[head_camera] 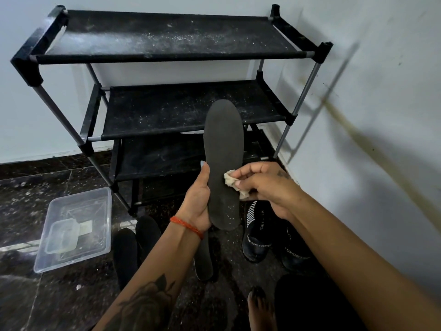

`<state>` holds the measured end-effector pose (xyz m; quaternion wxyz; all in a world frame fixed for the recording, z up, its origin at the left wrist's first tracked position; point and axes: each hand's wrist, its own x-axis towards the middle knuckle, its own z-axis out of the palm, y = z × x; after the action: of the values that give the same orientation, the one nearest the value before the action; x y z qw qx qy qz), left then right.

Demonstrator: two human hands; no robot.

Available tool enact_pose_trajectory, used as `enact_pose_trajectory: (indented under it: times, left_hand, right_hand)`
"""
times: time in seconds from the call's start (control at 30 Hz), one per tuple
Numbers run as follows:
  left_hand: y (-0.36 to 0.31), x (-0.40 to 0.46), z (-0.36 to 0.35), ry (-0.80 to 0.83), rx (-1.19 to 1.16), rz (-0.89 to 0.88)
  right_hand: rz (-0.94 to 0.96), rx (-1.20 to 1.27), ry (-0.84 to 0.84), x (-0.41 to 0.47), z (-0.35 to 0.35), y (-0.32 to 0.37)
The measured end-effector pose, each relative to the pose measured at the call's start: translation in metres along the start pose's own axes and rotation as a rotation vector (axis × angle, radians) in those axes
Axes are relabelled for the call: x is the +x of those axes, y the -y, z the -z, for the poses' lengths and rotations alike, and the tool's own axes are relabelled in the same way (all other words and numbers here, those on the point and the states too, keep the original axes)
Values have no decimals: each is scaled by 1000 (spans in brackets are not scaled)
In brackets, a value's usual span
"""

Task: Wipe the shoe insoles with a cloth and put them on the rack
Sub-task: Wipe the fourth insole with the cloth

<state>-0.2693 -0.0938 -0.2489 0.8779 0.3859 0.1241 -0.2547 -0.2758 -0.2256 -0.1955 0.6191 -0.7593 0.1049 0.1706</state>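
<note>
Clear plastic tub (74, 229) lies on the dark stone floor (47, 177), a smaller tub nested inside. Dusty black fabric-shelved rack (167, 37) stands behind, no insole on it. Dark, flat, foam-like insole (223, 163) is gripped at the heel by the left hand (198, 204), held upright, likely to expose its face. Crumpled beige cloth (231, 181) is pinched against it by the right hand (267, 185). Black sport shoes (256, 244) lie below.

The left hand (196, 204) covers the held insole's (223, 158) lower left edge. The cloth (235, 183) is mostly buried in the right hand (267, 187). Forearms hide parts of the floor insole (205, 263) and shoes (256, 240); their lettering is partly unreadable.
</note>
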Motion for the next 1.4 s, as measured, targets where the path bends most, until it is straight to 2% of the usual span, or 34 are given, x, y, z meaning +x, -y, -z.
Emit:
enact_pose_trajectory:
  times: [0.2, 0.27, 0.37, 0.57, 0.8, 0.83, 0.93, 1.0, 1.13, 1.27, 1.4]
  left_hand:
    - [4, 0, -5, 40, 3, -25]
    - [7, 0, -7, 54, -15, -10]
    - [9, 0, -7, 71, -53, 15]
    - [10, 2, -4, 56, -110, 30]
    - [7, 2, -1, 44, -72, 5]
    - [6, 2, -1, 40, -64, 0]
    - [6, 3, -1, 29, -68, -30]
    - [7, 3, -4, 29, -82, -40]
    - [11, 4, -5, 38, -149, -22]
    - [8, 2, -4, 38, -119, -8]
    - [9, 2, -2, 37, -89, -19]
  right_hand:
    - [137, -19, -249, 10, -3, -6]
    - [197, -123, -288, 10, -2, -8]
    - [278, -411, -291, 9, -4, -11]
    - [392, -668, -126, 4, -10, -8]
    - [346, -674, 195, -8, 4, 6]
    - [343, -685, 187, -10, 6, 7]
    - [428, -583, -64, -8, 10, 7]
    - [455, -521, -136, -4, 6, 5]
    - [401, -650, -25, 0, -9, -7]
    - [429, -642, 85, -3, -9, -3]
    - [413, -623, 271, -8, 1, 3]
